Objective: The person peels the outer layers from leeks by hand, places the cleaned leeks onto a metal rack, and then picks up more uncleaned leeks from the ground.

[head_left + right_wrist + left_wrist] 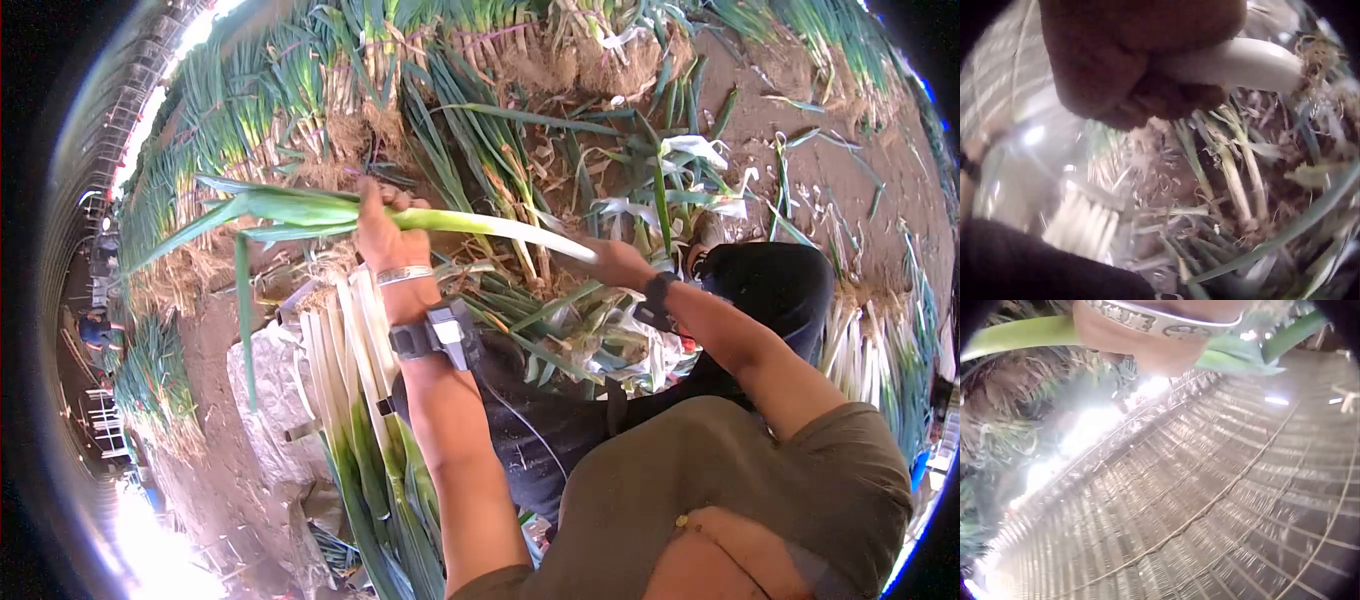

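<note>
One long green onion (500,228) is stretched between both hands in the head view, its leaves to the left and its white stalk to the right. My left hand (392,228) grips it where the green leaves begin. Around the lower white stalk curl the fingers of my right hand (617,265). The right wrist view shows the white end (1260,65) sticking out past that fist, with stringy roots (1319,62) at its tip. Under my left forearm lie several clean-stalked green onions (345,400), their white ends toward the hands.
Rooted green onions in bundles (300,110) line the back and left. Loose green onions (490,150) lie on the soil beyond the hands. Peeled leaves (640,340) are heaped before the bent knee (770,290). A pale sheet (265,370) lies at the left, more stalks (870,350) at the right.
</note>
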The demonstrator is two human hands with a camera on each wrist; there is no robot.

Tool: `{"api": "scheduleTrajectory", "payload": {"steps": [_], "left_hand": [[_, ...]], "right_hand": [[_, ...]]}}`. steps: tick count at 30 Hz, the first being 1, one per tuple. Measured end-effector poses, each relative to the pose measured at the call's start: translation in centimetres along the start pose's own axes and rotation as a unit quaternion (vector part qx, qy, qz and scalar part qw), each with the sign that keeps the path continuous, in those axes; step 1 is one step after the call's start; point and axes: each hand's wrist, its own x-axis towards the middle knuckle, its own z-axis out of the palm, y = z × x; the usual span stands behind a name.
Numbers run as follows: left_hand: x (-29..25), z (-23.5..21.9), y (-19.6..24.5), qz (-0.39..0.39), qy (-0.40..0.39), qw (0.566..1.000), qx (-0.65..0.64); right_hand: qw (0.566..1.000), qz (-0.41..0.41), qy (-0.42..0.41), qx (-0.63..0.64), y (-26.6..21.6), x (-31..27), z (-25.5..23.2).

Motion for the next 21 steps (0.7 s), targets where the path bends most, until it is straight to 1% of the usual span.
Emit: {"api": "scheduleTrajectory", "payload": {"steps": [1,2,3,4,5,6,7,9,10,11,12,13,14,15,16,17,18,19,20,21], "left_hand": [[0.6,-0.6,0.5,-0.003,-0.02,1.0,-0.009],[0.4,-0.1,0.4,-0.001,0.002,1.0,-0.003],[-0.2,0.0,0.0,-0.003,0.029,1.0,0.007],[-0.5,-0.2,-0.6,-0.006,0.031,0.999,0.012],[-0.4,-0.2,-1.0,-0.013,0.006,1.0,-0.014],[-0.2,-0.5,-0.6,-0.012,-0.015,0.999,-0.038],[-0.9,-0.4,-0.1,0.03,-0.021,0.999,-0.038],[-1.1,-1.6,1.7,0.062,-0.06,0.996,-0.031],[-2.2,-1.7,2.8,0.101,-0.046,0.994,-0.02],[-2.9,-2.2,4.2,0.116,-0.037,0.992,-0.02],[-3.6,-2.6,5.4,0.13,0.008,0.991,-0.031],[-4.1,-3.2,6.5,0.142,0.052,0.988,-0.042],[-4.6,-4.3,8.2,0.184,0.012,0.983,-0.006],[-5.3,-5.4,10.1,0.2,0.035,0.979,0.005],[-6.9,-5.7,12.2,0.215,0.057,0.975,0.017],[-6.9,-7.9,14.6,0.234,0.023,0.972,0.003],[-8.7,-8.8,17.3,0.22,-0.008,0.975,0.019],[-11.7,-8.4,19.2,0.234,-0.016,0.972,0.029],[-11.8,-10.6,22.0,0.302,0.03,0.952,0.042],[-13.6,-11.8,24.0,0.345,0.042,0.935,0.075]], "right_hand": [[0.999,-0.005,0.02,-0.043,1.8,-1.1,-0.2],[0.995,-0.013,0.036,-0.087,3.2,-1.8,-0.5],[0.996,-0.011,0.034,-0.086,4.6,-1.9,-0.5],[0.992,0.018,0.016,-0.125,5.8,-1.6,-0.6],[0.985,0.037,0.002,-0.166,6.4,-1.0,-1.4],[0.985,0.046,0.007,-0.165,6.7,-0.7,-2.0],[0.986,0.049,0.007,-0.161,6.3,-0.5,-2.6],[0.986,0.028,0.004,-0.166,3.1,-1.7,-4.8],[0.986,0.0,-0.007,-0.164,4.0,-1.5,-4.8],[0.986,-0.024,-0.018,-0.164,4.2,-1.3,-4.9],[0.985,-0.036,-0.024,-0.165,4.3,-0.7,-4.7],[0.983,-0.083,-0.036,-0.16,3.9,-0.3,-4.9],[0.979,-0.128,-0.048,-0.153,2.4,-0.1,-5.4],[0.978,-0.135,-0.053,-0.152,0.9,0.1,-5.9],[0.981,-0.136,-0.092,-0.1,-3.4,0.1,-6.8],[0.981,-0.135,-0.131,-0.049,-6.9,0.4,-7.0],[0.969,-0.209,-0.132,0.005,-8.9,1.1,-6.5],[0.949,-0.279,-0.131,0.061,-10.7,1.8,-5.9],[0.944,-0.282,-0.16,0.054,-13.3,2.3,-5.7],[0.927,-0.338,-0.16,0.023,-14.7,3.8,-4.7]]}}
